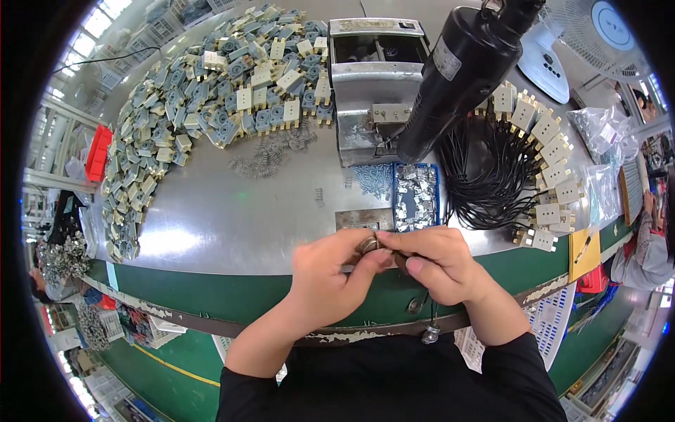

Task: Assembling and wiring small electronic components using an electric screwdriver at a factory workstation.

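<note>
Nearest, at the table's front edge, a small metal fitting (pixel 430 333) hangs by a dark cord (pixel 434 309) that comes down from beneath the right hand (pixel 443 267). A round metal disc (pixel 415 305) lies just left of the cord, on the green mat (pixel 204 288).

Above the mat's far side, the left hand (pixel 330 274) pinches a small round metal part (pixel 367 245) between thumb and fingers; the part sits between the two hands. The right hand's fingers are bent in at the part's right side, with something thin and dark among them; I cannot tell what exactly they grip.

Just beyond the hands, a flat metal plate (pixel 351 218) lies on the left and a blue tray (pixel 438 197) of small metal pieces on the right. Farther off are loose bluish screws (pixel 373 180), then springs (pixel 271 155) to the left and a bundle of black cables (pixel 485 183) to the right, ringed by cream blocks (pixel 555 151).

Beyond stands a metal machine (pixel 362 91), with a black cylinder (pixel 450 77) leaning at its right. A large heap of grey and cream switches (pixel 232 91) spreads left, and a fan (pixel 598 39) stands far right.
</note>
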{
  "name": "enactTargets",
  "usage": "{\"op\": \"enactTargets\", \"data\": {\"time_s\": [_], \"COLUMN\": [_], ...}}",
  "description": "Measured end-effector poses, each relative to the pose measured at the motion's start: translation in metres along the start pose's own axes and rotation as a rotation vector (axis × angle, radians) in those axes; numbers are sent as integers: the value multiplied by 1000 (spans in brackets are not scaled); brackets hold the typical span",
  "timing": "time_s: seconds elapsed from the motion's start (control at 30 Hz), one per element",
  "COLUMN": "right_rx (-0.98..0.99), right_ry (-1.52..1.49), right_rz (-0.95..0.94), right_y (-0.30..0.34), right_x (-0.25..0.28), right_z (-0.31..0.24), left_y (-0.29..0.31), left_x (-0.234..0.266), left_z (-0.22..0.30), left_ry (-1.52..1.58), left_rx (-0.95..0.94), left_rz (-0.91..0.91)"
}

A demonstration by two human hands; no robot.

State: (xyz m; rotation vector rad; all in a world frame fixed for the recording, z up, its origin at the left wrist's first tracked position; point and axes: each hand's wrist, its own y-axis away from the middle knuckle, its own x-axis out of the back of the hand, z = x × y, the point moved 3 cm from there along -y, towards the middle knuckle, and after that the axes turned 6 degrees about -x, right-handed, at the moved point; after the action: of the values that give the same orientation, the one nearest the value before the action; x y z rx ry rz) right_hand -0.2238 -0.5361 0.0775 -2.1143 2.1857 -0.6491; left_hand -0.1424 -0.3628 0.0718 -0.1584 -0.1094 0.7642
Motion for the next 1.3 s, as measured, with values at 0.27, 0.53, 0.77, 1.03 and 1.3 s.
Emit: {"op": "enactTargets", "data": {"time_s": [0.27, 0.53, 0.77, 1.03, 1.3], "right_rx": [-398, -274, -240, -371, -403], "right_ry": [-255, -51, -92, 361, 653], "right_rz": [34, -47, -29, -76, -18], "right_y": [-2, -6, -8, -7, -5], "right_x": [6, 13, 5, 25, 29], "right_z": [4, 4, 4, -4, 3], "left_y": [-13, -9, -4, -20, -49], "left_x": [4, 16, 9, 53, 223], "left_z": [-8, -18, -21, 16, -37], "left_ry": [-7, 436, 375, -301, -1350], "left_rx": [-31, 267, 210, -53, -129], "left_rz": [66, -222, -160, -186, 486]}}
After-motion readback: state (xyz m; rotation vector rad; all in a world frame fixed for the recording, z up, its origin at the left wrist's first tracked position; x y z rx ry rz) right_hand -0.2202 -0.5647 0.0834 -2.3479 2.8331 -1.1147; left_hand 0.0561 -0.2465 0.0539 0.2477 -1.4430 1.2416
